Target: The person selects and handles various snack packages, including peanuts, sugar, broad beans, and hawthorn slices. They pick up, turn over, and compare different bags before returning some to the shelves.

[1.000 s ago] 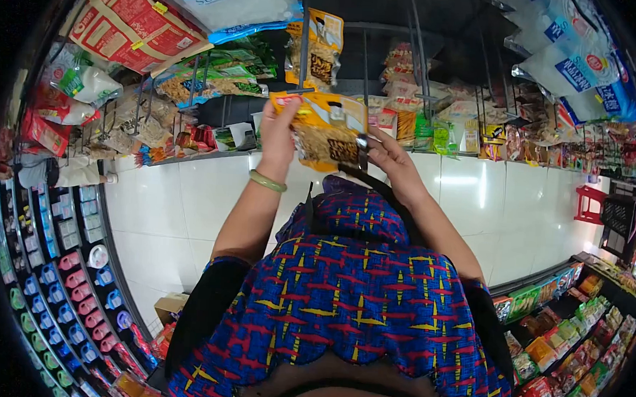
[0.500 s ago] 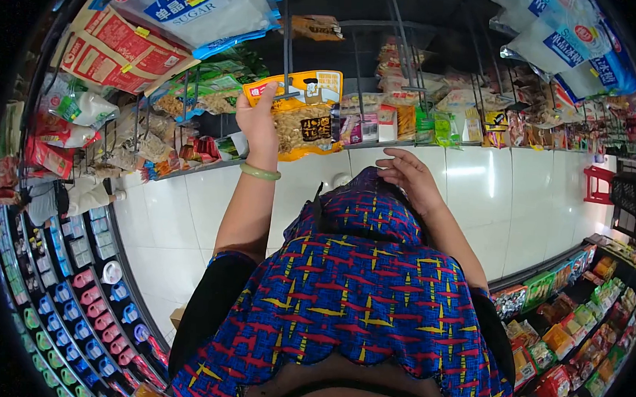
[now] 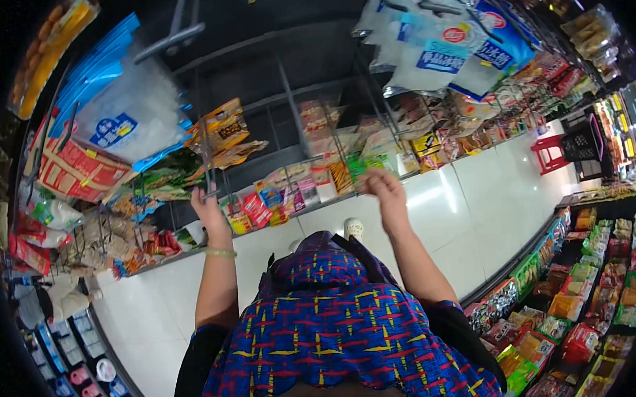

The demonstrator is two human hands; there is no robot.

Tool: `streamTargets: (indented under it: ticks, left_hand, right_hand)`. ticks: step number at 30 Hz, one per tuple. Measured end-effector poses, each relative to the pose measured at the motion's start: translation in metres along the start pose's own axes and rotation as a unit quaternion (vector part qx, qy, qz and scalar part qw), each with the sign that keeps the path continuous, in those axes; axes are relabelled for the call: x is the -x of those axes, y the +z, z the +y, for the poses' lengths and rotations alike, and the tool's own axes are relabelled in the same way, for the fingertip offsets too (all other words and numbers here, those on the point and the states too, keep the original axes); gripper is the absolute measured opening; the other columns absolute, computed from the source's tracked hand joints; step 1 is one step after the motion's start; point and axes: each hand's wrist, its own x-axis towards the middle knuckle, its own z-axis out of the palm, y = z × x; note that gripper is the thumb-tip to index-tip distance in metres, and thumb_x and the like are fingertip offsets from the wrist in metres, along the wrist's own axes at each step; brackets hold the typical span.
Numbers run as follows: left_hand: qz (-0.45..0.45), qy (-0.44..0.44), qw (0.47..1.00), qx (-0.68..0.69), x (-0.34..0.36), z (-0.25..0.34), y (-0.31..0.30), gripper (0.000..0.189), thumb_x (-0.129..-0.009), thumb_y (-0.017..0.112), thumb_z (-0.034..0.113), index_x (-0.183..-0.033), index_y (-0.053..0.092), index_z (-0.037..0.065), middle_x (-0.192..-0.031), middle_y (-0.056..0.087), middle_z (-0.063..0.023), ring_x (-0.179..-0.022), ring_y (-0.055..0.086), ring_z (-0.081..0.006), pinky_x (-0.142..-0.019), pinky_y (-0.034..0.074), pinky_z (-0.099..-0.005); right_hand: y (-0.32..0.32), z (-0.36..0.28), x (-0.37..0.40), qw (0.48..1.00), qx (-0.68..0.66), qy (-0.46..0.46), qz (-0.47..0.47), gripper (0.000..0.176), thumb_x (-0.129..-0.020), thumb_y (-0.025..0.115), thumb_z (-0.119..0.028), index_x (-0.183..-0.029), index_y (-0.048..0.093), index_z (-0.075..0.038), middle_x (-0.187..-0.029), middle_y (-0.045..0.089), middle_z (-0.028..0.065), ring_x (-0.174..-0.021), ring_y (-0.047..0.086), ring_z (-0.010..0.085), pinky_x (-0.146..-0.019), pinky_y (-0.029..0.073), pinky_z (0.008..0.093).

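In the head view, the left hand (image 3: 207, 207) is seen raised to the front tip of a wire peg hook (image 3: 206, 165). Its fingers are curled there, though whether the wire is actually gripped cannot be told. A green bracelet (image 3: 220, 252) is worn on that wrist. An orange-yellow snack packet (image 3: 225, 125) is hung further back on the hook, well above the hand and apart from it. The right hand (image 3: 382, 187) is held up empty, apparently with fingers loosely spread, though it is blurred, in front of the packets on the low shelf (image 3: 312, 175). A blue-and-white sugar bag (image 3: 132, 117) is hung to the left. A red stool (image 3: 551, 149) is stood on the white tiled floor (image 3: 468, 206).
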Motion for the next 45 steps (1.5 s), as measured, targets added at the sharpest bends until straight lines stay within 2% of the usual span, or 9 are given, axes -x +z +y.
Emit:
streamTargets:
  ticks: [5,13,15,19,28,31,35,40,45]
  left_hand:
    - [-0.04,-0.15,0.987,-0.035,0.081,-0.011,-0.025,0.056,-0.082,0.06,0.019,-0.127,0.033,0.002,-0.129,0.038,-0.0115,-0.117,0.039,-0.0192,-0.095,0.032,-0.0297]
    - [-0.069,0.035,0.995,-0.069,0.162,0.07,0.042,0.022,-0.084,0.053,0.006,-0.106,0.054,0.003,-0.101,0.056,-0.0067,-0.092,0.052,-0.0155,-0.084,0.039,-0.0299]
    - [-0.136,0.286,0.914,-0.255,0.17,0.09,0.065,0.019,-0.081,0.055,0.003,-0.1,0.057,0.003,-0.093,0.058,-0.0087,-0.087,0.054,-0.0192,-0.081,0.041,-0.0296]
    - [-0.209,0.398,0.861,-0.238,0.192,0.14,0.129,0.022,-0.075,0.062,0.006,-0.097,0.059,0.004,-0.093,0.06,-0.0116,-0.088,0.056,-0.0272,-0.081,0.043,-0.0346]
    - [-0.491,0.208,0.846,-0.028,0.233,0.233,0.258,0.082,-0.072,0.07,0.015,-0.137,0.021,0.002,-0.135,0.034,-0.0141,-0.126,0.032,-0.0221,-0.104,0.024,-0.0358]
    - [-0.412,0.006,0.905,0.108,0.247,0.226,0.273,0.047,-0.078,0.067,0.011,-0.118,0.045,0.001,-0.113,0.054,-0.0106,-0.103,0.054,-0.0173,-0.087,0.043,-0.0288]
    - [-0.228,-0.013,0.95,0.211,0.229,0.243,0.259,0.03,-0.077,0.063,0.002,-0.105,0.053,0.002,-0.093,0.062,-0.0075,-0.078,0.062,-0.0155,-0.072,0.051,-0.027]
    - [-0.019,0.208,0.96,0.189,0.18,0.26,0.206,0.015,-0.08,0.06,0.004,-0.095,0.058,0.005,-0.084,0.061,-0.0018,-0.076,0.058,-0.0096,-0.072,0.047,-0.0246]
    - [-0.014,0.215,0.961,0.175,0.153,0.29,0.171,0.024,-0.085,0.057,0.017,-0.104,0.055,0.002,-0.097,0.061,-0.0064,-0.085,0.059,-0.014,-0.075,0.047,-0.0273]
  right_hand:
    - [-0.044,-0.11,-0.065,0.916,0.128,-0.353,0.143,0.035,-0.085,0.051,-0.008,-0.118,0.046,0.001,-0.114,0.053,0.0095,-0.103,0.05,0.0168,-0.091,0.037,0.0295]
    - [-0.061,-0.183,-0.135,0.951,-0.053,-0.294,0.085,0.03,-0.081,0.06,-0.01,-0.108,0.05,-0.001,-0.099,0.055,0.0062,-0.084,0.049,0.0085,-0.072,0.038,0.0198]
    - [-0.067,-0.182,-0.129,0.975,-0.002,-0.206,0.087,0.021,-0.081,0.061,-0.011,-0.098,0.053,-0.002,-0.093,0.056,0.0034,-0.081,0.048,0.0081,-0.069,0.037,0.0208]
    - [-0.067,-0.188,-0.111,0.946,-0.119,-0.301,0.011,0.016,-0.083,0.056,-0.006,-0.099,0.053,0.0,-0.097,0.058,0.0052,-0.087,0.051,0.0112,-0.079,0.04,0.0258]
    - [-0.101,-0.172,-0.05,0.94,-0.097,-0.314,-0.09,0.046,-0.079,0.046,0.003,-0.124,0.038,0.004,-0.119,0.049,0.0144,-0.109,0.049,0.0213,-0.095,0.036,0.0352]
    - [-0.094,-0.147,-0.052,0.952,-0.036,-0.243,-0.184,0.051,-0.073,0.045,0.005,-0.124,0.039,0.006,-0.121,0.048,0.0153,-0.11,0.048,0.0219,-0.096,0.035,0.0354]
    - [-0.079,-0.169,-0.093,0.928,-0.037,-0.261,-0.263,0.051,-0.079,0.058,-0.01,-0.125,0.04,0.003,-0.131,0.04,0.016,-0.119,0.04,0.0228,-0.096,0.032,0.0332]
    - [-0.07,-0.193,-0.141,0.908,0.106,-0.397,-0.077,0.053,-0.083,0.049,-0.006,-0.132,0.03,0.0,-0.137,0.03,0.0145,-0.127,0.03,0.0237,-0.104,0.023,0.0378]
    - [-0.057,-0.191,-0.166,0.916,0.07,-0.393,-0.036,0.056,-0.083,0.052,-0.006,-0.133,0.028,-0.002,-0.136,0.03,0.0141,-0.128,0.026,0.0237,-0.106,0.017,0.0378]
